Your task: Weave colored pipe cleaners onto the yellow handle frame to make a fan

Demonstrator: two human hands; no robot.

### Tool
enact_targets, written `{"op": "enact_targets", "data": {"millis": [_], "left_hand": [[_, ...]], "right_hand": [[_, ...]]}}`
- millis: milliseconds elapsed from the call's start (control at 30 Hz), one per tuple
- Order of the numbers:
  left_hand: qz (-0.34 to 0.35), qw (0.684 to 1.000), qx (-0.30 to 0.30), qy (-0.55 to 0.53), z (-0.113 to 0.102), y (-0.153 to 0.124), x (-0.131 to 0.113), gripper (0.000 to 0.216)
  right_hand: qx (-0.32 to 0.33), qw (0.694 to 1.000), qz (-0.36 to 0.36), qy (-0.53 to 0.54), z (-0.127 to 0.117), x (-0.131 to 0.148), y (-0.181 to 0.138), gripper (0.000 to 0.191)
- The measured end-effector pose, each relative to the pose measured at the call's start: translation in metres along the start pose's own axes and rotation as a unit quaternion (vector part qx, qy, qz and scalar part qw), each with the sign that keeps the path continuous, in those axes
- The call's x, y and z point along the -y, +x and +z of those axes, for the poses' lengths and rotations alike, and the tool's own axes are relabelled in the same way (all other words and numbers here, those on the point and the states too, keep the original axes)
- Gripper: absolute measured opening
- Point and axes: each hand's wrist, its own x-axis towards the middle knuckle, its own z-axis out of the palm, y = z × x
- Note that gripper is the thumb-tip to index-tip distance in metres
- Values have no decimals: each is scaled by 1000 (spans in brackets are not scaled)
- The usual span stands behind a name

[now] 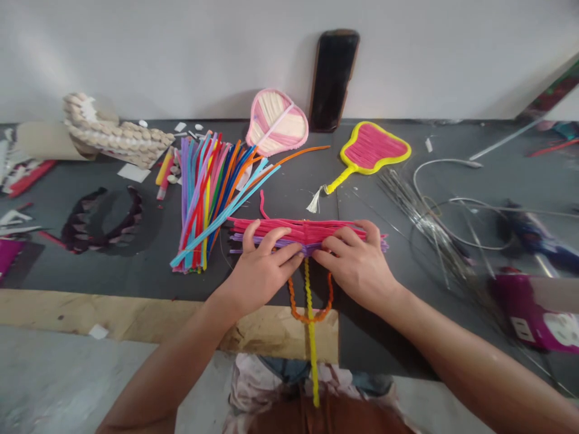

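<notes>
A flat row of pink pipe cleaners (305, 228) with purple pipe cleaners (309, 249) along its near side lies crosswise on the dark table. My left hand (262, 268) holds its left half, fingers curled over the strands. On the right half, my right hand (359, 262) grips in the same way, thumbs close together near the middle. A twisted yellow stem (312, 337) runs from the middle toward my body, past the table edge. An orange twisted loop (294, 307) hangs around that stem below the hands. My palms and fingers hide part of the strands.
Loose coloured pipe cleaners (199, 205) lie at left, beside a dark headband (75, 223). Behind are a pale pink fan shape (275, 129), a pink-and-yellow fan (377, 147) and a leaning phone (335, 78). Thin wires (420, 220) and a purple box (538, 310) are at right.
</notes>
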Motion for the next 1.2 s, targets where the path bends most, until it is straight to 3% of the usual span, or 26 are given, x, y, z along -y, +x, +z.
{"op": "enact_targets", "data": {"millis": [200, 467, 700, 933, 1067, 1200], "left_hand": [[-2, 1000, 3, -16, -2, -1, 3, 31], [-9, 1000, -3, 2, -1, -1, 0, 27], [-20, 999, -36, 11, 0, 1, -3, 23], [-15, 999, -20, 46, -7, 2, -7, 20], [-50, 997, -24, 44, -19, -9, -8, 24], [-81, 996, -38, -1, -24, -23, -23, 24]], "right_hand": [[-17, 1000, 9, 15, 1, 3, -6, 21], [83, 996, 46, -3, -2, 17, -1, 41], [95, 995, 42, -12, 0, 17, -1, 42], [106, 994, 32, -17, -4, 15, -1, 41], [54, 998, 20, 11, -14, 4, -9, 36], [-29, 997, 56, 53, -23, -11, -30, 31]]}}
